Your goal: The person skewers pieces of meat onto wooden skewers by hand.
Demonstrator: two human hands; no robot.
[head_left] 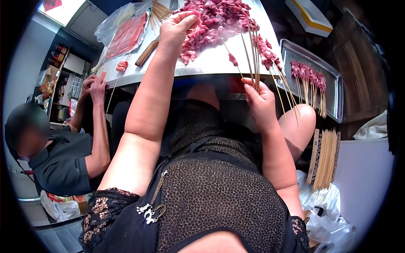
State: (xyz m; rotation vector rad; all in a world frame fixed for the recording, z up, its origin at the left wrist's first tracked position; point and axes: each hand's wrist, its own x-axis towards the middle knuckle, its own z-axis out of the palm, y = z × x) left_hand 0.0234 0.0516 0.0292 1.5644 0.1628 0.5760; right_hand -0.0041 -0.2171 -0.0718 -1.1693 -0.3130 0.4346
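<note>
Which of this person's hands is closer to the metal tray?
Right. The right hand, holding skewers, is a little left of the metal tray; the left hand is farther away, at the meat pile's left side.

Thin tan wooden skewers [256,63] slant upward, 1 bearing 1 small pink raw-meat chunk [233,60]; glossy pink raw-meat pieces [217,17] lie heaped.

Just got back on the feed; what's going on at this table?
The person's left hand pinches a small piece of raw meat at the meat pile. The right hand holds several bamboo skewers, one carrying a single meat chunk. Loaded skewers lie on the metal tray to the right. At left, a co-worker's hands hold a flat red strip.
</note>
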